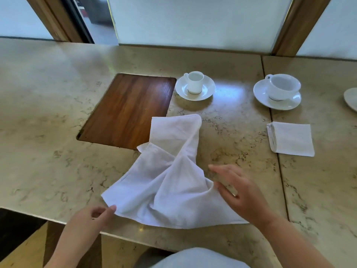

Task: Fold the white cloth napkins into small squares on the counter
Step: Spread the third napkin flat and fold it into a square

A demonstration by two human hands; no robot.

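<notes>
A white cloth napkin [170, 182] lies rumpled and half spread on the marble counter [48, 132], one end stretched toward the far side, the rest bunched near the front edge. My left hand [90, 217] pinches the napkin's near-left edge between thumb and fingers. My right hand [241, 192] hovers with fingers spread at the napkin's right edge; whether it touches the cloth I cannot tell. A folded white square napkin [291, 139] rests flat to the right.
A dark wooden panel [129, 109] is set into the counter behind the napkin. Two white cups on saucers stand beyond, one small [195, 86] and one wide [278, 91]. A plate rim [351, 101] shows at the far right. The counter's front edge runs just below my hands.
</notes>
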